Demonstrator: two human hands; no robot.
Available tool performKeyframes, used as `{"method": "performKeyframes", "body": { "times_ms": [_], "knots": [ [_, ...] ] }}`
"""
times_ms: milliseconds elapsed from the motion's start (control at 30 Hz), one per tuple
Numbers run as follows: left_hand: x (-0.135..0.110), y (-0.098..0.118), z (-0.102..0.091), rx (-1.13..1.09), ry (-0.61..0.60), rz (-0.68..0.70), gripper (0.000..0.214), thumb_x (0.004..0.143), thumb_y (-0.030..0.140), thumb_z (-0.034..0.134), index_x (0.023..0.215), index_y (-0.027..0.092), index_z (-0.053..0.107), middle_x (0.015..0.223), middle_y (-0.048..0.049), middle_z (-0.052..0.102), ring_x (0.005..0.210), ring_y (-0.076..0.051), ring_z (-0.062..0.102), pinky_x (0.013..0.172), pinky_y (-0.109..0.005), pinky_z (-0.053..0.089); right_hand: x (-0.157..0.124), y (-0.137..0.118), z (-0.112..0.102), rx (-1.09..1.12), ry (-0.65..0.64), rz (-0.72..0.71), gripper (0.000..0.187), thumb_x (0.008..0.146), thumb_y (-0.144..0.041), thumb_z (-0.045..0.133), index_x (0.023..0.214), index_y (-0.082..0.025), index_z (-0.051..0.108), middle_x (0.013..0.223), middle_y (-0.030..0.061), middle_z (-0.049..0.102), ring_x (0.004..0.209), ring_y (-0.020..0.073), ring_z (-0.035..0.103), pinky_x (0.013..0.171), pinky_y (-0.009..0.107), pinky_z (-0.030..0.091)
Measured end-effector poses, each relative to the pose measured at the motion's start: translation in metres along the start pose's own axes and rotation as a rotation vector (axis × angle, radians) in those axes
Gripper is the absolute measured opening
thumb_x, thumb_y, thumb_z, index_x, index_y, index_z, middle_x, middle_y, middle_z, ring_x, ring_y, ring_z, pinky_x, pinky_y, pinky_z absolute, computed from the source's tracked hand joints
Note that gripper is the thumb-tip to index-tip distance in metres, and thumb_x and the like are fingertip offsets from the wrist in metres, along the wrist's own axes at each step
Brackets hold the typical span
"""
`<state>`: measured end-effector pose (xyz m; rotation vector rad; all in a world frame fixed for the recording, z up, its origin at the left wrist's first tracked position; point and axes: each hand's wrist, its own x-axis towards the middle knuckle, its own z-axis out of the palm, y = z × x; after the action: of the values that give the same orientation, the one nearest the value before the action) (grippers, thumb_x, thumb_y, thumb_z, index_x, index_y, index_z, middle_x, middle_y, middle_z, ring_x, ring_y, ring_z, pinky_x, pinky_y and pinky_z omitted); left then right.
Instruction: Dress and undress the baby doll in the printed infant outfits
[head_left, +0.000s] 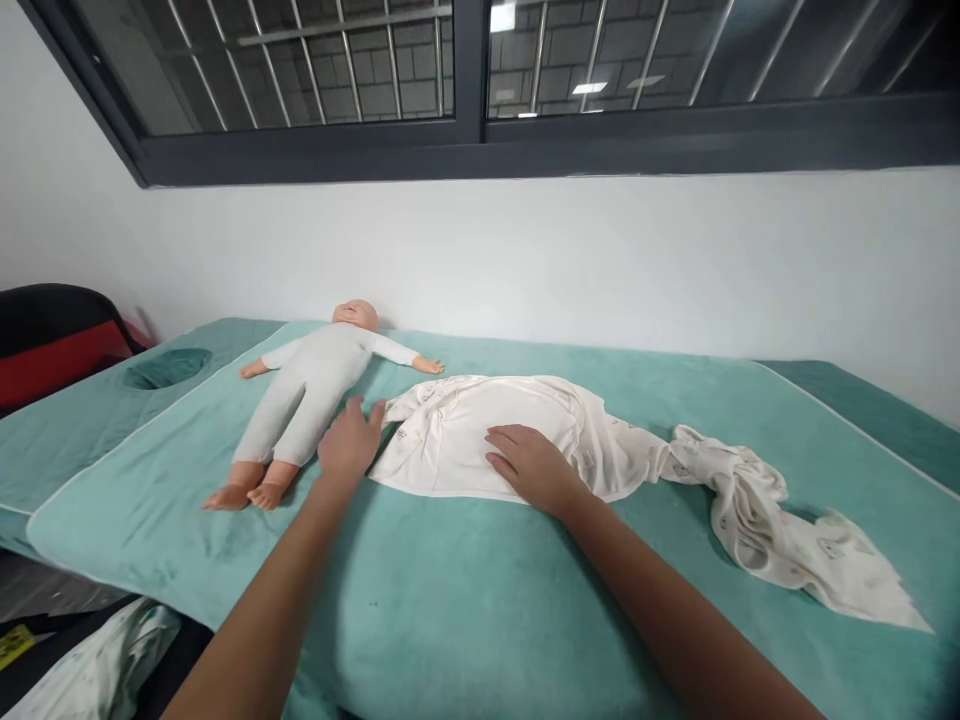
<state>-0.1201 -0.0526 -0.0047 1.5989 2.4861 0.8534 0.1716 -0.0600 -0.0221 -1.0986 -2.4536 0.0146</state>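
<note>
A baby doll (pixel 311 385) in a pale grey one-piece lies on its back on the teal bed cover (pixel 465 590), head toward the wall. Right of it lies a white printed cloth (pixel 450 430), partly flattened, its far end (pixel 780 530) bunched and trailing to the right. My left hand (pixel 349 440) rests flat with fingers apart at the cloth's left edge, close to the doll's legs. My right hand (pixel 532 465) lies flat, fingers stretched out, on the cloth's near part.
A white wall with a dark-framed barred window (pixel 480 90) runs behind the bed. A second teal bed (pixel 90 410) with a face hole adjoins on the left, a red and black cushion (pixel 52 345) beyond it. Patterned fabric (pixel 105 665) lies low at the bottom left.
</note>
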Motion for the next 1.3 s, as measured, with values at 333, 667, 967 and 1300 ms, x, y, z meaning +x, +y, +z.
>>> {"method": "performKeyframes", "body": {
  "times_ms": [333, 667, 967, 1300],
  "knots": [
    [0.038, 0.002, -0.001, -0.170, 0.061, 0.141, 0.038, 0.092, 0.020, 0.035, 0.123, 0.010, 0.056, 0.123, -0.0141, 0.062, 0.116, -0.026, 0.056, 0.101, -0.039, 0.042, 0.002, 0.004, 0.001, 0.070, -0.020, 0.051, 0.031, 0.097, -0.032, 0.043, 0.117, -0.021, 0.063, 0.125, 0.0068, 0.063, 0.117, 0.0208, 0.055, 0.101, 0.040, 0.042],
    [-0.012, 0.041, 0.027, -0.120, 0.081, 0.550, 0.036, 0.093, 0.022, 0.040, 0.124, 0.017, 0.058, 0.136, -0.0099, 0.055, 0.131, -0.024, 0.045, 0.112, -0.041, 0.035, 0.003, 0.005, 0.002, 0.004, -0.053, 0.054, 0.034, 0.097, -0.031, 0.042, 0.124, -0.021, 0.059, 0.134, 0.0068, 0.058, 0.122, 0.0208, 0.052, 0.104, 0.040, 0.038],
    [-0.075, 0.063, 0.061, 0.032, -0.328, 0.882, 0.052, 0.098, 0.048, 0.026, 0.146, 0.028, 0.035, 0.156, -0.0062, 0.028, 0.144, -0.026, 0.024, 0.114, -0.053, 0.026, -0.042, -0.011, -0.017, 0.008, -0.148, 0.004, 0.049, 0.096, -0.044, 0.043, 0.140, -0.022, 0.044, 0.150, 0.0075, 0.041, 0.140, 0.0212, 0.033, 0.114, 0.045, 0.026],
    [-0.077, 0.057, 0.065, 0.036, -0.290, 0.874, 0.051, 0.099, 0.046, 0.026, 0.145, 0.028, 0.037, 0.156, -0.0054, 0.028, 0.144, -0.026, 0.025, 0.115, -0.052, 0.026, -0.129, 0.132, -0.084, -0.331, 0.103, 0.634, 0.043, 0.091, -0.047, 0.044, 0.116, -0.016, 0.060, 0.119, 0.0143, 0.063, 0.112, 0.0308, 0.056, 0.093, 0.045, 0.043]
  ]
}}
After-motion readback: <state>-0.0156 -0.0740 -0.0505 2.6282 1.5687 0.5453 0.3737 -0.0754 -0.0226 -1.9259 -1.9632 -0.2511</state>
